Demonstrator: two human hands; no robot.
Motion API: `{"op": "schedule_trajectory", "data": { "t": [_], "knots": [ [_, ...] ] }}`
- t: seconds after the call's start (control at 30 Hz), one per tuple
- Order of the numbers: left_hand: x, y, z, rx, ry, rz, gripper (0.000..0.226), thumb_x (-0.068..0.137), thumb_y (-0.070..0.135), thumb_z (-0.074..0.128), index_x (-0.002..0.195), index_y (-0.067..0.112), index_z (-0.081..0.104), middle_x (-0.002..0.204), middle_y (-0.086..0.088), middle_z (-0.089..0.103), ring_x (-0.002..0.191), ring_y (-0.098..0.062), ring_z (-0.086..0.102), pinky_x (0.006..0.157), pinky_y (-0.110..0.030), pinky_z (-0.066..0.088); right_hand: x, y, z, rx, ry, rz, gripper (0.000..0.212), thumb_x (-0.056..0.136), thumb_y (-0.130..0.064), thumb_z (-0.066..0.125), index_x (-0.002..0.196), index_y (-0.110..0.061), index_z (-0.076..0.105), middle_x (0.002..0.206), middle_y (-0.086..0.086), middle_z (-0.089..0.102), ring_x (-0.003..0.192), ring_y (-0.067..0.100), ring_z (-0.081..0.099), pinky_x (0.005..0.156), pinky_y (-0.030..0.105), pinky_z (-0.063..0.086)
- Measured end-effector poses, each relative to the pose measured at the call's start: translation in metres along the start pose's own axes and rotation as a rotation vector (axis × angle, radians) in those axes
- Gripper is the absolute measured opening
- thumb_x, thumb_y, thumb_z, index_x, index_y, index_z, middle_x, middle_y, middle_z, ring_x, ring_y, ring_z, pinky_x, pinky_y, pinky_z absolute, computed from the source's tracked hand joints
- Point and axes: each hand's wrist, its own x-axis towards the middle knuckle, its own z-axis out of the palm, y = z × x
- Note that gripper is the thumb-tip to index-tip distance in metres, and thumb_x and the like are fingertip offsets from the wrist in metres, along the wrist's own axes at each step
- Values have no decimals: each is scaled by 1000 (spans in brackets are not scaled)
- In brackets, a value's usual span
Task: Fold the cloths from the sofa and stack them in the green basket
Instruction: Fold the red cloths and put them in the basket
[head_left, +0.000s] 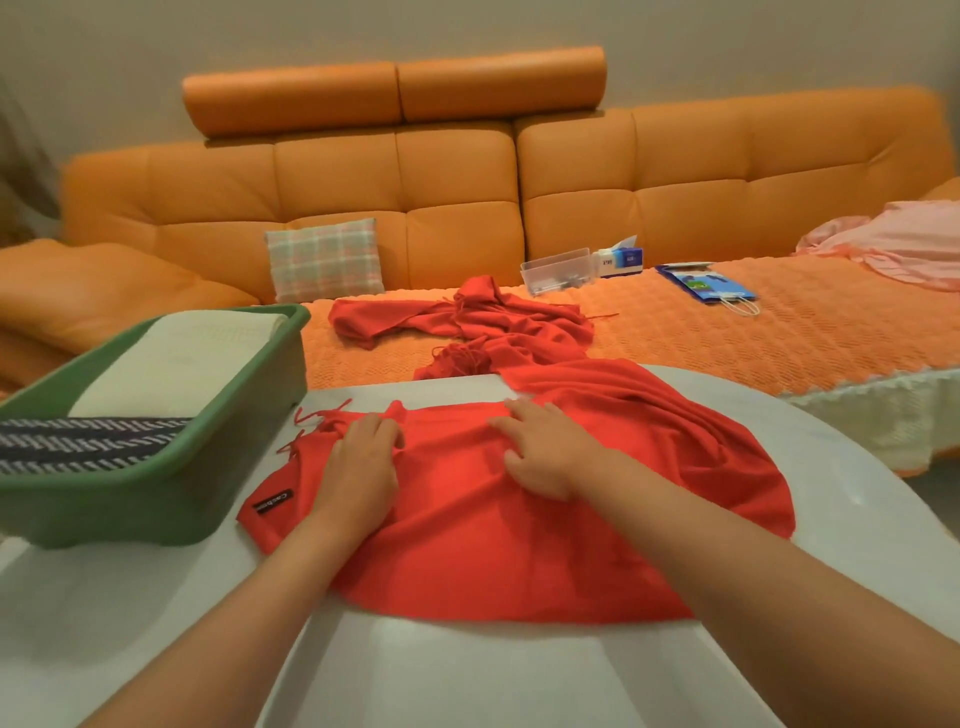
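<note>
Right beside the green rectangular plastic basket (156, 470), on its right, a bright red fringed woven cloth (467, 519) lies spread across the glossy white rounded table (519, 680) that also carries the basket. The cloth's near left corner, with a small black sewn label (273, 502), almost touches the basket's wall, and its loose red fringe strands lie just off the basket's right rim. From there the cloth trails away beyond the basket onto the orange leather sofa (467, 176), where the rest sits bunched on an orange knitted seat cover (753, 332). The left hand (358, 470), the one nearer the basket, rests palm down on the cloth at its fringed end, fingers slightly bent onto the fabric and grasping nothing. The right hand (545, 452), farther from the basket, also lies released and flat on the cloth, its fingers splayed and pressing the fabric. Inside the basket a cream folded cloth (182, 364) fills the far part, and a dark navy cloth with white woven stripes (78, 441) lies at the near left. Behind the basket a pastel plaid square cushion (324, 260) leans on the sofa back. Farther right of the basket are a clear plastic box (558, 270), a blue-and-white tissue box (621, 257), a blue paper bag with white cord handles (706, 285) and, farthest off, a crumpled pale pink cloth (893, 239).
</note>
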Motion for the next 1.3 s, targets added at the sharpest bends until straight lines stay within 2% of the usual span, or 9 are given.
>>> {"op": "schedule_trajectory", "data": {
  "t": [0.17,0.3,0.4,0.5,0.67,0.8,0.93,1.2,1.3],
  "knots": [
    [-37,-21,-21,-197,16,-95,34,78,-6,42,102,15,56,106,-9,54,99,-32,49,88,-49,42,-11,-70,23,194,-42,-134,65,99,-40,52,157,-26,25,165,10,15,152,22,16,123,38,17],
    [-60,-28,-37,-75,-377,-230,73,91,61,43,152,25,25,157,-3,26,146,-28,22,117,-60,15,-31,-97,33,141,-116,-172,94,89,-60,59,157,-39,-2,166,6,-15,153,21,-13,123,52,1],
    [-72,-33,-56,39,-667,-315,106,72,87,47,154,45,-6,165,8,-10,152,-25,-11,113,-66,-6,-40,-102,28,117,-237,-185,113,76,-71,67,155,-45,-10,163,9,-23,150,23,-22,121,55,-5],
    [-82,-41,-75,113,-777,-300,119,57,97,47,153,49,-5,164,4,-18,151,-29,-16,114,-65,-8,-41,-104,18,35,-372,-144,125,67,-73,73,154,-47,-12,164,9,-21,151,24,-20,121,57,-6],
    [-97,-57,-82,8,-389,-229,72,90,69,42,150,32,29,162,-1,16,149,-21,13,120,-47,16,-29,-129,12,63,-347,-114,94,84,-72,55,156,-47,0,166,6,-15,152,20,-16,120,58,-9],
    [-118,-67,-90,70,-467,-234,68,97,57,41,153,21,26,159,-5,24,144,-28,25,118,-39,24,-18,-153,29,0,-320,-78,68,95,-70,31,155,-48,7,167,3,-11,153,19,-10,121,57,-4],
    [-127,-76,-109,46,-423,-253,63,97,46,44,153,21,27,151,-7,35,134,-30,41,111,-40,35,-8,-170,30,-14,-106,-60,58,97,-61,36,148,-34,37,165,7,15,153,23,8,121,55,5],
    [-128,-74,-128,321,-565,-296,47,91,32,50,136,23,47,136,-9,45,122,-33,47,99,-41,43,-23,-210,62,47,-98,-171,70,98,-62,30,158,-38,3,167,5,-11,153,19,-12,122,51,-4],
    [-121,-56,-131,442,-440,-223,42,86,32,50,126,20,52,130,-8,49,119,-32,50,94,-39,42,-32,-196,55,73,39,-218,79,87,-69,16,158,-37,7,167,2,-9,153,16,-14,122,49,-7]
  ]
}}
